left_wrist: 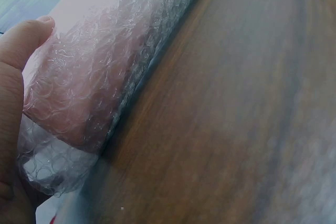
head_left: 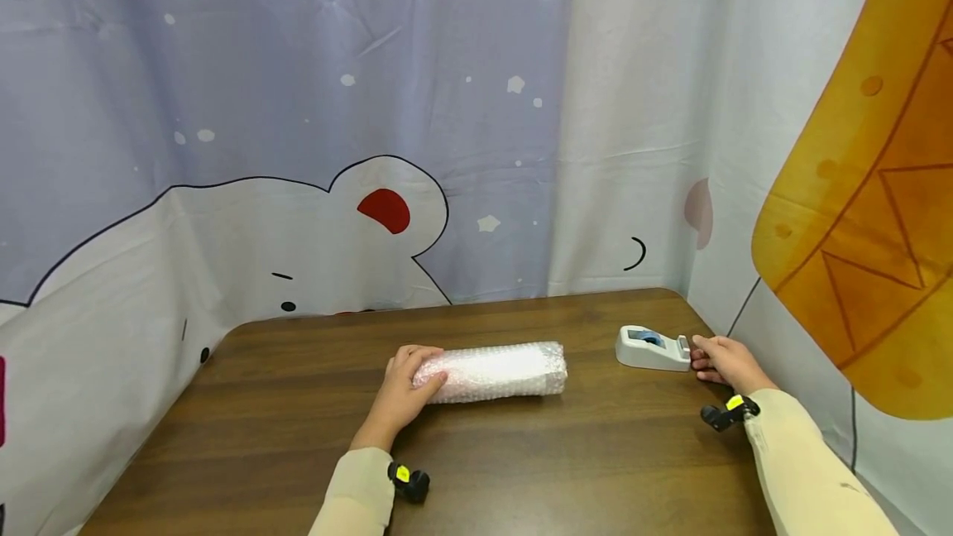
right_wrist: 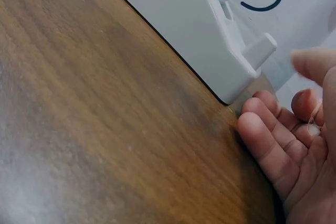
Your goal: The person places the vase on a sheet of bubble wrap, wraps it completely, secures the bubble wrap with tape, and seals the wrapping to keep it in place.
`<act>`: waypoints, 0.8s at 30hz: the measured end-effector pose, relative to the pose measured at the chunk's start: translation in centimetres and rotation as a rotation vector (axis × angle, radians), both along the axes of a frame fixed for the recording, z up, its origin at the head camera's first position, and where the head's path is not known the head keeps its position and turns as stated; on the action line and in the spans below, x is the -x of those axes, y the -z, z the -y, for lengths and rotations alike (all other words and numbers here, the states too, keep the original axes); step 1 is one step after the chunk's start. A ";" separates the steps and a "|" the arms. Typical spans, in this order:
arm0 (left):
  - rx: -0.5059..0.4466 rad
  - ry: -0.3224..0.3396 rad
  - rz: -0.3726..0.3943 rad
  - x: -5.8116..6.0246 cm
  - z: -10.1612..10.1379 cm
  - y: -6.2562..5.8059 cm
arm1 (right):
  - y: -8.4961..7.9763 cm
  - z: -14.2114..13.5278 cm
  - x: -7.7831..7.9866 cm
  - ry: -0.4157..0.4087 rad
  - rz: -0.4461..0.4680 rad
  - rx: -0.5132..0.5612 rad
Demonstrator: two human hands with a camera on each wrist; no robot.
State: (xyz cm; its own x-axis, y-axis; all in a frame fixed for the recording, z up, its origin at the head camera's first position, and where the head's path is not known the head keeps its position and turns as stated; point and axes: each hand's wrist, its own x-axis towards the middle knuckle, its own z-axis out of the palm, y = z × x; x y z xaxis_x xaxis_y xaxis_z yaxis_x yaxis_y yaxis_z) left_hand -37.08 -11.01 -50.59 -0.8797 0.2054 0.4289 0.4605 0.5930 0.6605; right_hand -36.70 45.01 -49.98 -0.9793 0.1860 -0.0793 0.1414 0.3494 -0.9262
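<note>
A long package in bubble wrap (head_left: 495, 372) lies on its side on the brown table. My left hand (head_left: 405, 383) grips its left end, thumb on the near side and fingers over the far side. In the left wrist view, pinkish contents show faintly through the bubble wrap (left_wrist: 100, 72). At the right stands a white tape dispenser (head_left: 653, 349) holding a blue-cored roll. My right hand (head_left: 725, 361) is beside its cutter end, fingers loosely bent. The right wrist view shows a small clear glint by the thumb of this hand (right_wrist: 294, 150); what it is, I cannot tell.
The wooden table (head_left: 566, 461) ends at a printed curtain (head_left: 447, 106) behind and to the sides. A dark cord (head_left: 854, 428) hangs along the curtain at the right. A black wrist camera (head_left: 411, 482) sits on the left sleeve, another (head_left: 725, 413) on the right.
</note>
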 end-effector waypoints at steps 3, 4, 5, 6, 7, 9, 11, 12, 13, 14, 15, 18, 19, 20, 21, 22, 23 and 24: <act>0.001 -0.003 -0.001 0.0 0.0 0.0 | -0.2 0.0 -0.2 -0.013 0.004 0.027; -0.001 -0.004 -0.005 0.0 0.0 0.0 | -0.3 0.0 -0.2 -0.012 0.005 0.040; 0.000 -0.004 -0.006 0.0 0.0 0.0 | -0.4 0.0 -0.2 -0.013 0.006 0.053; 0.002 -0.004 -0.004 -0.1 0.0 -0.1 | -0.5 0.0 -0.3 -0.013 0.009 0.070; 0.001 -0.003 -0.008 -0.1 0.0 0.0 | -0.5 0.0 -0.3 -0.014 0.012 0.095; 0.006 -0.003 -0.009 -0.1 0.0 0.0 | -0.5 -0.1 -0.4 -0.018 0.003 0.159; 0.004 0.001 -0.017 -0.2 -0.1 0.1 | -0.4 -0.2 -0.5 -0.012 -0.014 0.223; 0.004 0.001 -0.023 -0.1 -0.1 0.1 | -0.3 -0.2 -0.6 -0.004 -0.026 0.249; 0.004 0.002 -0.030 -0.1 -0.1 0.1 | -0.1 -0.2 -0.7 0.003 -0.044 0.264; 0.008 0.002 -0.036 -0.1 -0.1 0.1 | 0.0 -0.1 -0.7 0.019 -0.066 0.281; 0.006 0.002 -0.041 -0.1 -0.1 0.1 | 0.1 0.0 -0.8 0.039 -0.088 0.295; 0.013 -0.001 -0.042 0.0 0.0 0.0 | 0.7 0.5 -1.1 0.119 -0.186 0.311; 0.016 -0.002 -0.036 0.0 0.0 0.0 | 0.9 0.6 -1.2 0.150 -0.224 0.315; 0.021 -0.004 -0.027 0.0 0.1 -0.1 | 1.0 0.8 -1.3 0.182 -0.265 0.324; 0.025 -0.006 -0.015 0.0 0.1 -0.1 | 1.2 1.0 -1.5 0.209 -0.302 0.330; 0.036 -0.010 -0.003 0.0 0.1 -0.2 | 1.4 1.2 -1.6 0.227 -0.343 0.347; 0.048 -0.014 0.010 0.0 0.2 -0.3 | 1.5 1.3 -1.8 0.244 -0.378 0.365; 0.064 -0.020 0.021 0.0 0.2 -0.5 | 1.6 1.5 -2.0 0.251 -0.412 0.398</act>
